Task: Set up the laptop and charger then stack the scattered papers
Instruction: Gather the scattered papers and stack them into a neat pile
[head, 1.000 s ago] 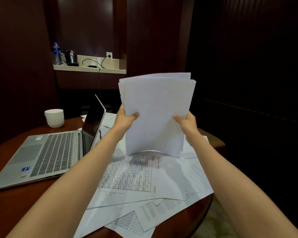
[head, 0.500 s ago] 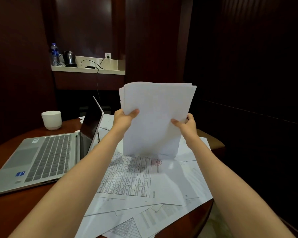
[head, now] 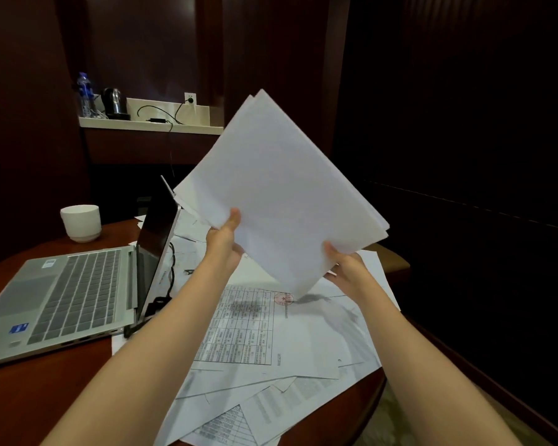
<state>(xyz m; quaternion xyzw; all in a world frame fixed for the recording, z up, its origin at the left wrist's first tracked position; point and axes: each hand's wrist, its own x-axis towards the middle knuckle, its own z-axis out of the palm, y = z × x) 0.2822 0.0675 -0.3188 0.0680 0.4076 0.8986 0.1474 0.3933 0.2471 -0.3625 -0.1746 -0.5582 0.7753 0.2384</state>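
Observation:
A bundle of white papers [head: 281, 194] is held up above the table, tilted so one corner points down. My left hand [head: 224, 236] grips its lower left edge with the thumb on the near face. My right hand [head: 343, 262] grips its lower right edge. Below lie several scattered printed sheets [head: 264, 336], one with a table and a red stamp. An open silver laptop [head: 74, 300] sits at the left, and a black charger cable [head: 161, 300] hangs by its screen.
A white cup [head: 81, 222] stands behind the laptop on the round wooden table [head: 39, 394]. A far shelf [head: 149, 123] carries a water bottle, a kettle and a cable plugged into a wall socket. Dark panelled walls surround the table.
The bundle was held upright with its bottom edge down on the sheets. Now it is rotated clockwise onto one corner, and both hands have shifted along its lower edges.

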